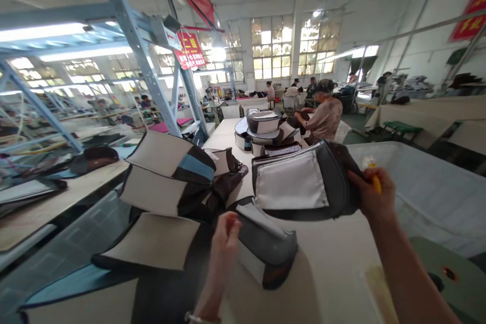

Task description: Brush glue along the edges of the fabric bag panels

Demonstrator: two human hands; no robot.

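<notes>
My right hand [370, 193] holds up a dark fabric cover piece [304, 182] with a white lining panel, gripping its right edge. A small yellow tool [375, 177] is also pinched in the same hand. My left hand [226, 233] hovers lower, fingers curled, over another grey and dark fabric piece [266, 248] lying on the white table [334, 263]. I cannot tell if it pinches anything.
Stacked cover pieces with beige backing [163, 172] lie to the left. More piles [266, 134] sit further down the table, where a person [322, 116] works. A blue metal rack [144, 55] stands left. A white sheet [425, 187] drapes at right.
</notes>
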